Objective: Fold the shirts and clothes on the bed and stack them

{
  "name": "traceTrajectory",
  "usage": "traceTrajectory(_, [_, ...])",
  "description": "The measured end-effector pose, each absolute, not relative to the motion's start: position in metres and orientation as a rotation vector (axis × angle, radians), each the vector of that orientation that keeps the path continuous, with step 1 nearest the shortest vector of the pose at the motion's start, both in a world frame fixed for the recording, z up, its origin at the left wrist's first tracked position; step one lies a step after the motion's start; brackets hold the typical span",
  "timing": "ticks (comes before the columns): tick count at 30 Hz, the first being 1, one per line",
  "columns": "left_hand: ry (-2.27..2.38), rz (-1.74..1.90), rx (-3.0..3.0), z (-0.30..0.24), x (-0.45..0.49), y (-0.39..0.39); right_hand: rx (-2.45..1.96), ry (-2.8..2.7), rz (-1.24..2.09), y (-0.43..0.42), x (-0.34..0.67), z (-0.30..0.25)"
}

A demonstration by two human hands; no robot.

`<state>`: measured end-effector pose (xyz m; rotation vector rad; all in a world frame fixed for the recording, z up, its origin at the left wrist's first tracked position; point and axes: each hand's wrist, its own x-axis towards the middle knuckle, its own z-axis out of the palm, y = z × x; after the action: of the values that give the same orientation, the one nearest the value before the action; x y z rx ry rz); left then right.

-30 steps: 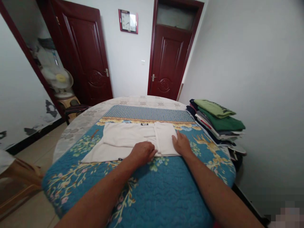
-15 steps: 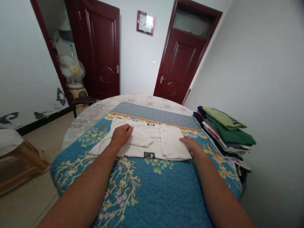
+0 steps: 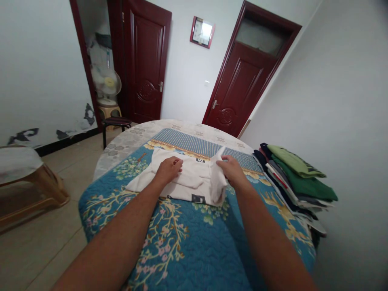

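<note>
So I've got a cream garment (image 3: 183, 188) laid out on the blue quilt (image 3: 209, 250), up toward the quilt's striped far end; two dark printed patches show on it, one by its far edge and one by its near edge. My right hand (image 3: 232, 169) has the garment's right end pinched between thumb and fingers; that folded end is standing up off the quilt, kinda crumpled along the side. My left hand (image 3: 169, 167) is over the left half of the garment, fingers loosely curled; can't honestly tell if it's gripping any cloth or just resting there.

The quilt sits on a rounded surface (image 3: 121, 146) with a pale patterned cover, which peeks out past the quilt's far and left edges; along the quilt's right edge there's a clothes stack (image 3: 298, 173), light green piece on top, darker green right under it. Left of the quilt, well apart, is a tan stool (image 3: 53, 188) with a whitish cover; way beyond the quilt's far end hangs a red-framed clock (image 3: 202, 32).
</note>
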<state>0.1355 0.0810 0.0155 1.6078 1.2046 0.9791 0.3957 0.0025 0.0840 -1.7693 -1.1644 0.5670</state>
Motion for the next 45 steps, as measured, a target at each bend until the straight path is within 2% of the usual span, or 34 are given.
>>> traceTrajectory(7, [1.052, 0.879, 1.220, 0.010, 0.136, 0.081, -1.930, -1.404, 0.417, 0.040, 0.297, 0.042])
traceTrajectory(12, [1.060, 0.823, 1.312, 0.009, 0.137, 0.079, -1.921, -1.612, 0.344, 0.030, 0.262, 0.010])
traceTrajectory(17, [1.192, 0.834, 1.655, 0.002, 0.144, 0.081, -1.797, -1.576, 0.343, 0.026, 0.296, 0.020])
traceTrajectory(22, [1.185, 0.799, 2.023, -0.002, 0.145, 0.083, -1.852, -1.483, -0.013, 0.025, 0.357, 0.007])
traceTrajectory(25, [1.199, 0.724, 2.052, -0.002, 0.142, 0.084, -1.929, -1.568, -0.094, 0.021, 0.373, -0.016])
traceTrajectory(28, [1.268, 0.672, 2.100, -0.002, 0.140, 0.084, -2.033, -1.586, -0.079, 0.018, 0.373, -0.028])
traceTrajectory(35, [1.448, 0.496, 2.254, 0.000, 0.138, 0.075, -2.160, -1.466, 0.084, 0.016, 0.369, -0.015])
traceTrajectory(45, [1.391, 0.506, 2.308, 0.005, 0.141, 0.068, -1.822, -1.300, 0.433, 0.029, 0.379, -0.016])
